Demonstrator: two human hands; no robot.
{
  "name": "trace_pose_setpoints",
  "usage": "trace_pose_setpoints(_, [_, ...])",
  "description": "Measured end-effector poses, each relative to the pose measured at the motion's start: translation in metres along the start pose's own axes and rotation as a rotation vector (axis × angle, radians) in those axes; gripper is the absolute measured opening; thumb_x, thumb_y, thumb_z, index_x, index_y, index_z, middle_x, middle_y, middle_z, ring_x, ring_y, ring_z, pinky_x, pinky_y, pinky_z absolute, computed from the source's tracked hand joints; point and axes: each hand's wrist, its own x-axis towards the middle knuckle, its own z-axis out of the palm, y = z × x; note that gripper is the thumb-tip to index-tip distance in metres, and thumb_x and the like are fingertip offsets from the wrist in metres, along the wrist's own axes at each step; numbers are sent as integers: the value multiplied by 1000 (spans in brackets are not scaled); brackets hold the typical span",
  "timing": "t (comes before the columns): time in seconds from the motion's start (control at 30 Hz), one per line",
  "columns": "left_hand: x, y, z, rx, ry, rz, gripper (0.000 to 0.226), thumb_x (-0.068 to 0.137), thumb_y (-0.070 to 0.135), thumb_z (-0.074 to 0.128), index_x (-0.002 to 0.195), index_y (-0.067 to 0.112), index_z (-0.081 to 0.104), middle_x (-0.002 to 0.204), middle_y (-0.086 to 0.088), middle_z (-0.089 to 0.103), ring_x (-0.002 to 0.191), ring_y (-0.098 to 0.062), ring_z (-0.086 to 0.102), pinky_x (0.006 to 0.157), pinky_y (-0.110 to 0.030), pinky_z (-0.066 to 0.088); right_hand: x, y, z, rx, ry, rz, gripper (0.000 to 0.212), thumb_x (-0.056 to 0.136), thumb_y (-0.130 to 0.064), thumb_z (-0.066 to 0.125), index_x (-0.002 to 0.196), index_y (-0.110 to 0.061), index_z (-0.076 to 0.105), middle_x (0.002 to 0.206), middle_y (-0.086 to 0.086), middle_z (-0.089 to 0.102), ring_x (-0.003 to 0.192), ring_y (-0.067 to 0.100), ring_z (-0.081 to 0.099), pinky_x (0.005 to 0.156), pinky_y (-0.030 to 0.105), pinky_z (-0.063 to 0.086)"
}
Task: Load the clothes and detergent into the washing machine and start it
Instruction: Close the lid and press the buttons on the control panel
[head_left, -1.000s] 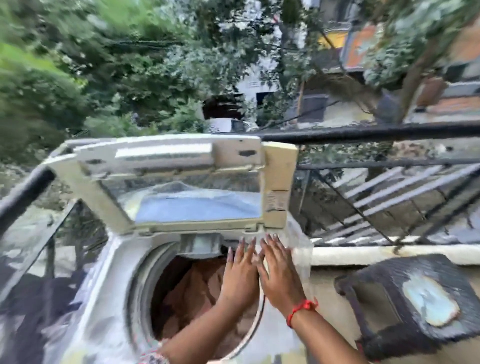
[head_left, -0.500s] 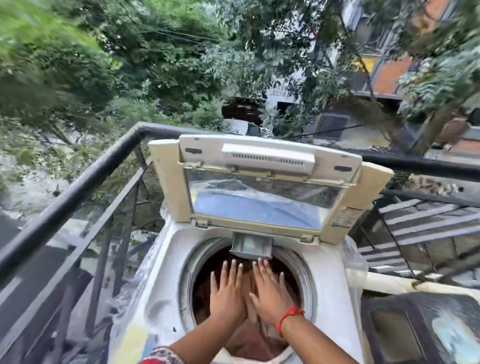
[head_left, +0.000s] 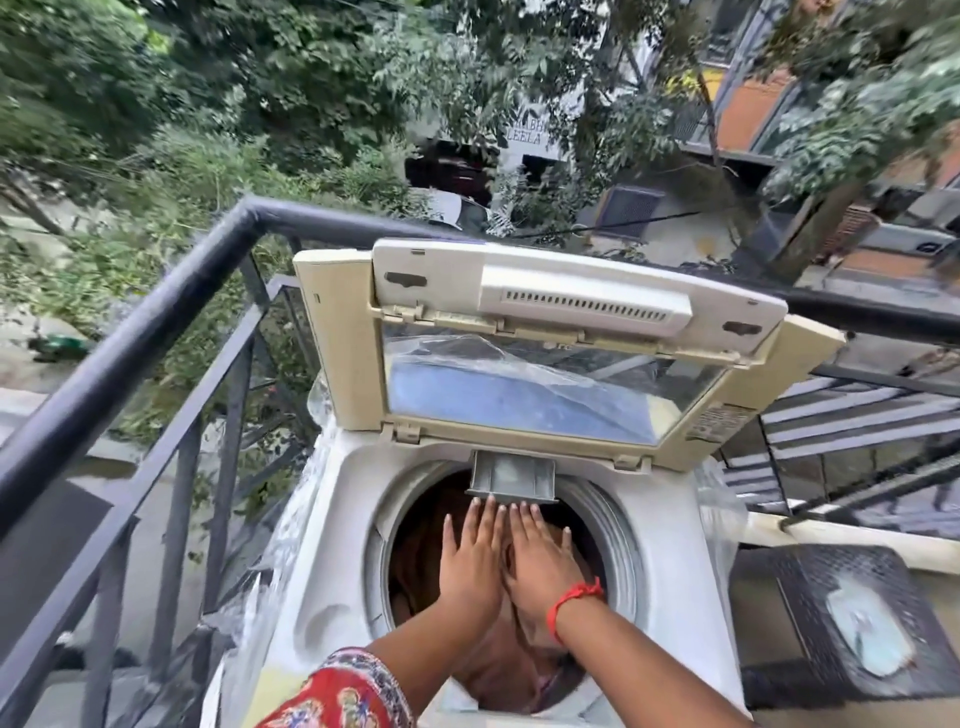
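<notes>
Here, nearest the camera, one red patterned sleeve (head_left: 337, 691) covers the left forearm, and one red thread band (head_left: 574, 597) circles the right wrist. Two hands reach into the drum (head_left: 613, 545) of one top-loading washer (head_left: 332, 571): the left hand (head_left: 470, 558) and the right hand (head_left: 537, 564) lie side by side, touching along their inner edges, palms down, fingers straight and close together, holding nothing. Both are laid flat over the brown clothes (head_left: 415, 551), which sit inside the drum; whether the palms actually touch the cloth cannot be told. Just beyond the fingertips, one grey drawer (head_left: 511, 475) juts from the back rim over the drum mouth. Behind it, one lid (head_left: 545, 364) stands raised, its clear pane showing blue and clear plastic behind. Clear plastic wrap (head_left: 722, 514) clings to the washer on both sides. To the right stands one dark stool (head_left: 810, 587) with a pale blotch on its seat. One black railing (head_left: 156, 306) runs along the left and bends behind the lid. Farthest off are trees (head_left: 260, 78) and several buildings (head_left: 753, 104). No detergent container can be made out.
</notes>
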Motion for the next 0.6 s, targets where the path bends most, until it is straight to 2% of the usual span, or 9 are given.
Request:
trace_pose_setpoints(0.23, [18,-3,-8,-1,-16,-24,67,102,29,29,152,17,-15,157,2,-25,148,-22,-19,117,-53,-3,8,-3,-9,40,46,-1,75,98,-29,39,155,-16,-7,164,0,-12,151,15,-13,121,54,6])
trace_pose_setpoints(0.3, [21,-1,-8,-12,-26,-36,65,103,28,27,152,17,-14,160,0,-22,148,-22,-18,117,-54,-1,10,-2,-9,47,40,-8,74,98,-26,39,155,-16,-7,164,0,-12,151,15,-12,121,54,6])
trace_pose_setpoints(0.6, [26,3,1,-32,-34,-67,71,102,33,30,146,18,-24,159,-1,-23,144,-21,-26,117,-54,2,15,2,0,-3,71,-11,70,98,-23,33,155,-14,-7,164,2,-10,151,17,-13,120,55,3])
